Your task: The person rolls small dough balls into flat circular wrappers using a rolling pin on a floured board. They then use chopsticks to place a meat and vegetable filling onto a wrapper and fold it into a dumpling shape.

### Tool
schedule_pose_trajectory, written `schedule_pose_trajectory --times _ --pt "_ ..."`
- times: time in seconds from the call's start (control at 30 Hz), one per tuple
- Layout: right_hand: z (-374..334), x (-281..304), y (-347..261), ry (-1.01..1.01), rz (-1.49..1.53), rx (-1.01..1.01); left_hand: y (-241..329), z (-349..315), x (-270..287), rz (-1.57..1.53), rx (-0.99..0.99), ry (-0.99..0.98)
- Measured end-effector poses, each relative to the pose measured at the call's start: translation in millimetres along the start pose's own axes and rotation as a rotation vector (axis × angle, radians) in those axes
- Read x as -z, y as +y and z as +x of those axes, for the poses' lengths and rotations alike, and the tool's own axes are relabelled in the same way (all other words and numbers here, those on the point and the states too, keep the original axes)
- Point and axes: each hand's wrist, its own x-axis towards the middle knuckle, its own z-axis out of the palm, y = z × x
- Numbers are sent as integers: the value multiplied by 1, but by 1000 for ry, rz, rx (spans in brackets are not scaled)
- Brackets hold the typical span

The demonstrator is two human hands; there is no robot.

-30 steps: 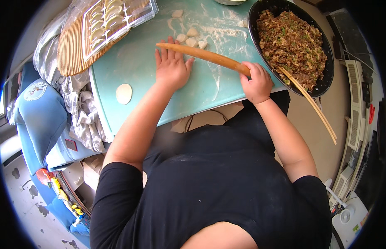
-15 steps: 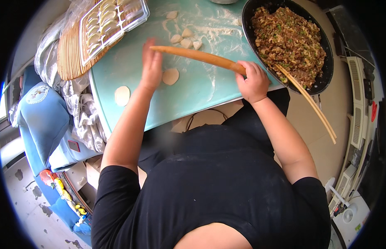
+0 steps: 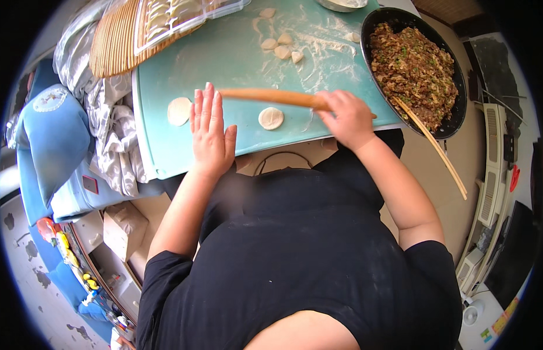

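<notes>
A tapered wooden rolling pin [image 3: 271,97] is gripped near its right end by my right hand [image 3: 348,118], raised over the front part of the green mat [image 3: 224,64]. My left hand [image 3: 210,137] is flat, fingers straight and thumb apart, beside the pin's left tip; it holds nothing. One round dough wrapper [image 3: 271,118] lies below the pin, between my hands. Another, flat wrapper [image 3: 179,111] rests just left of my left fingers. Several small dough pieces [image 3: 282,52] sit farther back amid scattered flour.
At the right stands a black pan [image 3: 461,105] of minced filling [image 3: 411,73], with chopsticks [image 3: 432,146] leaning over its rim. A clear tray of dumplings [image 3: 166,23] rests on a round woven mat [image 3: 111,49] at the back left. A bowl [image 3: 342,4] shows at the far edge.
My left hand has turned flat with its fingers up, and lies lower in view. The pin's left end has dropped in view. The nearer wrapper now appears farther right as the view has shifted.
</notes>
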Motion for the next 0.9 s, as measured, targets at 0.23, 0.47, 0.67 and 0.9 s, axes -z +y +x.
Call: schedule_pose_trajectory --times 0.23,0.47,0.67,0.9 --pt "29 -32 -11 -163 -127 56 -31 33 -21 173 57 -231" --pt "-8 -11 -28 -341 -166 125 -11 -6 -15 121 -32 -263" --pt "47 -32 12 -214 -209 65 -22 44 -37 200 80 -186" --pt "7 -16 -11 -313 -224 164 -10 13 -27 111 -3 -207"
